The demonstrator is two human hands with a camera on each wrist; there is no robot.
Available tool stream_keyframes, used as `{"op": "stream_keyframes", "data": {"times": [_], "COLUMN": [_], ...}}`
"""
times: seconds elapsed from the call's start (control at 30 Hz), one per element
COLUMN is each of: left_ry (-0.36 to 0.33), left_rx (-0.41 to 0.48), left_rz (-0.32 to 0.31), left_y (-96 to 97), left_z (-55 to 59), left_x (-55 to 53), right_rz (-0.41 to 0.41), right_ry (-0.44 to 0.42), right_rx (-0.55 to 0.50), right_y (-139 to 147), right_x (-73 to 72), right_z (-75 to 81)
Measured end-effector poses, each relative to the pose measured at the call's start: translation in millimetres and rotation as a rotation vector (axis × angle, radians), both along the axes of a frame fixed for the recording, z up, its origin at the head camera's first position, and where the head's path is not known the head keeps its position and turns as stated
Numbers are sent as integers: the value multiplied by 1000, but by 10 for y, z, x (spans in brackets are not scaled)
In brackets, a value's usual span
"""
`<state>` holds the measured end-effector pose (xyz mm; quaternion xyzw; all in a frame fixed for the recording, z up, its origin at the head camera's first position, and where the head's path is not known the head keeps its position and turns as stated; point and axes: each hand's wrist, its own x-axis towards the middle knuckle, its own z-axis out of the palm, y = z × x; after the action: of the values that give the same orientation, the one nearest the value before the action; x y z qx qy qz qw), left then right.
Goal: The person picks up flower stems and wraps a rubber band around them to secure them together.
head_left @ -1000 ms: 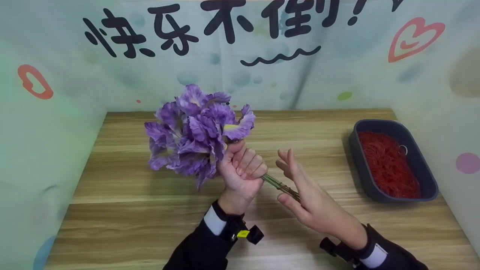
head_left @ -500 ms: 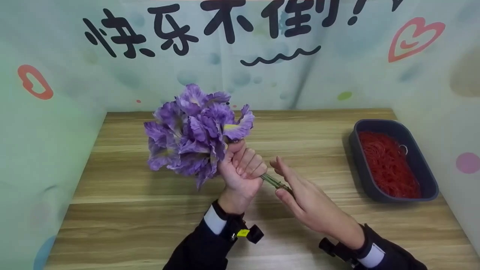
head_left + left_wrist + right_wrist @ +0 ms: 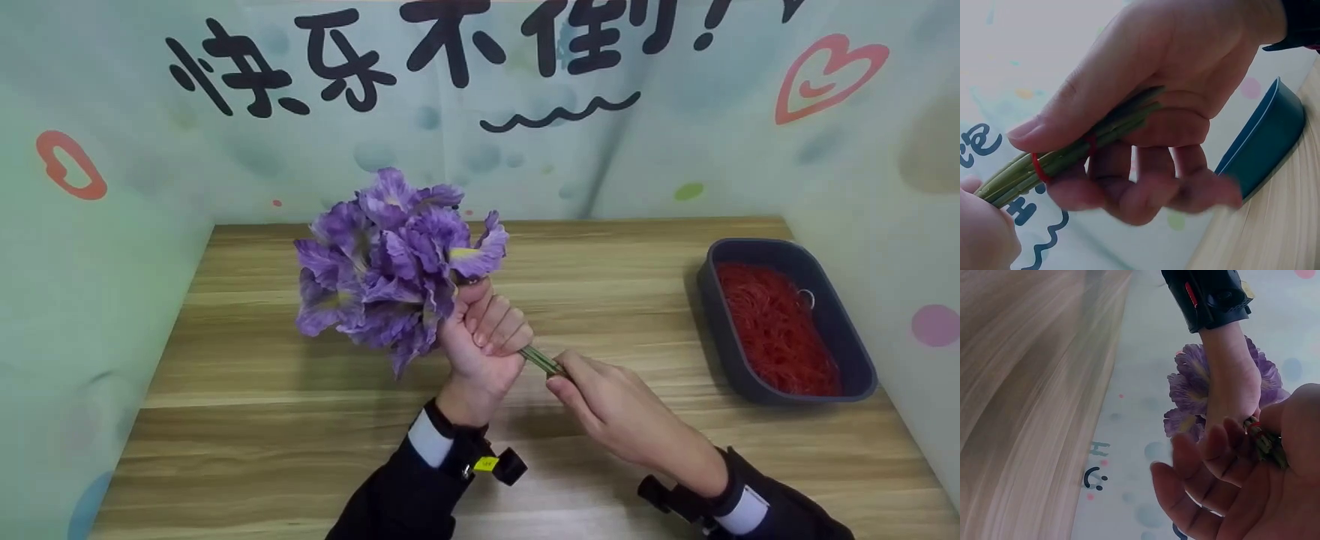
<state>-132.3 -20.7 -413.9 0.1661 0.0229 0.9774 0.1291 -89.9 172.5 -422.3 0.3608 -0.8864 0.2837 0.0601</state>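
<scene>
A bunch of purple iris-like flowers (image 3: 397,262) is held up by my left hand (image 3: 487,334), whose fingers wrap the stems just below the blooms. The green stems (image 3: 540,360) slant down right into my right hand (image 3: 626,409). In the left wrist view, the right thumb and index finger pinch the stems, while the other fingers are loosely bent. A red rubber band (image 3: 1039,167) loops at the stems by the fingertips, and red also shows closer to the palm. The cut stem ends (image 3: 1148,101) lie against the right palm. How the band is wound is partly hidden.
A dark blue tub (image 3: 716,330) with a heap of red rubber bands (image 3: 776,330) stands at the right of the wooden table (image 3: 262,450). A silvery ring (image 3: 806,300) shows at the heap's edge. Printed cloth walls (image 3: 420,150) close off the back and sides.
My right hand has moved slightly left along the stems. Its raised fingers have come down and bent around the stem ends. The left hand and blooms have barely shifted.
</scene>
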Motion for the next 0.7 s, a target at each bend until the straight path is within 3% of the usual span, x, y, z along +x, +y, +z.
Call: {"op": "stream_keyframes", "data": {"times": [0.23, 0.5, 0.7], "left_ry": [4, -101, -157], "left_rx": [-11, -20, -97], "left_rz": [-21, -16, 23], "left_y": [3, 15, 28], "left_z": [-6, 7, 13], "left_x": [-4, -19, -31], "right_rz": [4, 7, 10], "right_ry": [3, 51, 40], "right_rx": [17, -7, -26], "right_y": [0, -15, -12], "right_x": [4, 3, 5], "right_z": [9, -16, -24]}}
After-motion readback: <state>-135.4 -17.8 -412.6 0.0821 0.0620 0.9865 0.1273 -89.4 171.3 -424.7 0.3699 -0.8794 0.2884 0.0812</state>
